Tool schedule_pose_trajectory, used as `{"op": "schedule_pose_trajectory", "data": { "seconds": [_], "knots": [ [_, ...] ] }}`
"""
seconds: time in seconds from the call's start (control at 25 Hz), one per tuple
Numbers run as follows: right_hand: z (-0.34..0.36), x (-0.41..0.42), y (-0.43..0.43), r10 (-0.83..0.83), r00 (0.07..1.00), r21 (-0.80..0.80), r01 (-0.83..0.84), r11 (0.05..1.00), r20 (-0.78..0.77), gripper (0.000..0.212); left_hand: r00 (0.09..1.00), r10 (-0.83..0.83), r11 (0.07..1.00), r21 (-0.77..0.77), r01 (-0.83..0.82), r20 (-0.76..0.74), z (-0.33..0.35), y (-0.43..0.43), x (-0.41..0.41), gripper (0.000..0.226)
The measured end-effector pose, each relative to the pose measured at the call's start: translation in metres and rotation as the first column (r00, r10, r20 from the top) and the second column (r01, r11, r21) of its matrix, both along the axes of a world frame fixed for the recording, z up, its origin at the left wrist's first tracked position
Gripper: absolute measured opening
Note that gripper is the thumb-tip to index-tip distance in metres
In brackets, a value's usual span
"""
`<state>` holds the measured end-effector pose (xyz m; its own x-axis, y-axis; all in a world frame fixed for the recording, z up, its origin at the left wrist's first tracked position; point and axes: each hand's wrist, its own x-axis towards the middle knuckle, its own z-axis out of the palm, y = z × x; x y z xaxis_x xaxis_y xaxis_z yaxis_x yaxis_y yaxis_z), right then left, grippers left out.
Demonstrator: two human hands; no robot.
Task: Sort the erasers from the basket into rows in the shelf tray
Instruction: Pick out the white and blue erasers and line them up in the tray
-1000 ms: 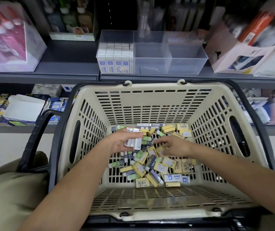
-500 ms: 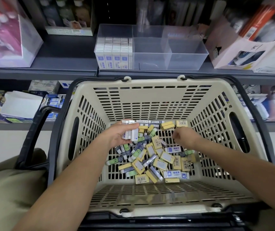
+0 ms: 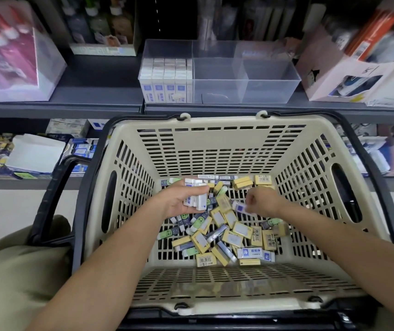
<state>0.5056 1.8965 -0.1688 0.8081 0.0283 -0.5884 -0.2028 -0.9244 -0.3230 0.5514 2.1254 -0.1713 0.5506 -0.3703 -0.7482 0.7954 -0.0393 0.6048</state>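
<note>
Beige basket (image 3: 215, 139) — one; clear tray (image 3: 266, 91) — one

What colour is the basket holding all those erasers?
The basket is cream, with black handles; the head view, the only one here, shows it plainly.

Bare forearms (image 3: 100, 254) and hands (image 3: 179, 199); olive-khaki trousers (image 3: 12, 283) (plain, softly creased) lower left.

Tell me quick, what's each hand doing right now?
Left hand: closed, holding a bunch of white erasers.
Right hand: closed, pinching one white-and-blue eraser.
</note>
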Motion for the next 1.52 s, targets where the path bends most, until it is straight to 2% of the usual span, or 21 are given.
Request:
{"op": "schedule_pose_trajectory", "data": {
  "seconds": [0.04,0.08,0.16,0.24,0.36,0.44,0.48,0.56,0.6,0.68,0.76,0.92,1.08,1.16,1.24,1.36,1.44,1.52],
  "knots": [
    [0.008,0.002,0.005,-0.115,0.993,0.156,0.113,0.981,0.004,0.006,1.0,0.009,1.0,-0.001,-0.009,-0.004,0.0,-0.001,-0.001,0.078],
    [0.016,0.004,0.011,-0.228,0.973,0.327,0.227,0.918,-0.034,0.006,1.0,0.024,1.0,-0.009,-0.024,-0.014,0.0,-0.003,-0.001,0.085],
    [0.03,0.003,0.024,-0.351,0.923,0.562,0.377,0.736,-0.159,0.005,0.995,0.078,0.994,-0.07,-0.082,-0.059,0.0,-0.007,-0.003,0.097],
    [0.035,-0.002,0.038,-0.356,0.912,0.646,0.398,0.652,-0.202,0.005,0.991,0.089,0.983,-0.149,-0.103,-0.098,0.005,-0.01,-0.003,0.095],
    [0.035,-0.004,0.05,-0.333,0.927,0.696,0.352,0.626,-0.17,0.004,1.0,-0.011,0.983,-0.185,0.007,-0.021,0.01,-0.016,-0.007,0.075],
    [0.036,-0.001,0.043,-0.315,0.937,0.679,0.331,0.656,-0.152,0.001,0.999,-0.036,0.987,-0.155,0.04,0.028,0.01,-0.02,-0.009,0.067],
    [0.035,0.0,0.036,-0.289,0.948,0.628,0.308,0.715,-0.136,0.002,0.999,-0.028,0.991,-0.13,0.032,0.038,0.009,-0.02,-0.009,0.064],
    [0.03,-0.003,0.015,-0.106,0.99,0.349,0.132,0.928,-0.093,0.007,0.999,-0.008,0.996,-0.093,0.011,0.034,0.007,-0.018,-0.007,0.064],
    [0.025,-0.008,0.005,0.034,0.991,0.174,-0.011,0.985,-0.131,0.01,1.0,-0.012,0.997,-0.081,0.014,0.027,0.005,-0.017,-0.006,0.065],
    [0.012,-0.024,-0.007,0.245,0.919,-0.022,-0.264,0.964,-0.309,0.017,0.999,-0.035,0.997,-0.061,0.037,0.018,0.0,-0.015,-0.004,0.062],
    [0.001,-0.036,-0.009,0.346,0.842,-0.094,-0.418,0.904,-0.414,0.028,0.998,-0.065,0.997,-0.036,0.065,0.015,-0.003,-0.015,-0.004,0.051],
    [-0.006,-0.042,-0.002,0.406,0.841,-0.034,-0.446,0.894,-0.357,0.039,0.993,-0.119,0.993,-0.006,0.119,0.02,-0.006,-0.015,-0.006,0.046],
    [-0.017,-0.054,0.008,0.542,0.765,-0.088,-0.602,0.794,-0.347,0.042,0.989,-0.149,0.989,-0.004,0.149,0.015,-0.006,-0.016,-0.008,0.045],
    [-0.018,-0.055,0.007,0.545,0.764,-0.07,-0.6,0.797,-0.347,0.03,0.988,-0.155,0.988,-0.009,0.156,0.018,-0.006,-0.017,-0.008,0.041],
    [-0.016,-0.052,0.006,0.5,0.787,-0.012,-0.541,0.841,-0.362,0.019,0.988,-0.152,0.988,-0.013,0.152,0.022,-0.006,-0.017,-0.009,0.041],
    [-0.01,-0.046,0.007,0.418,0.823,0.058,-0.431,0.901,-0.385,0.025,0.987,-0.157,0.988,-0.01,0.157,0.031,-0.008,-0.016,-0.008,0.042],
    [0.0,-0.036,0.009,0.324,0.883,0.156,-0.286,0.945,-0.339,0.019,0.983,-0.179,0.984,-0.011,0.18,0.027,-0.007,-0.015,-0.009,0.046],
    [0.014,-0.026,0.012,0.117,0.952,0.349,-0.011,0.937,-0.283,0.006,0.973,-0.229,0.973,-0.018,0.229,0.024,-0.005,-0.014,-0.012,0.052]
  ]
}}
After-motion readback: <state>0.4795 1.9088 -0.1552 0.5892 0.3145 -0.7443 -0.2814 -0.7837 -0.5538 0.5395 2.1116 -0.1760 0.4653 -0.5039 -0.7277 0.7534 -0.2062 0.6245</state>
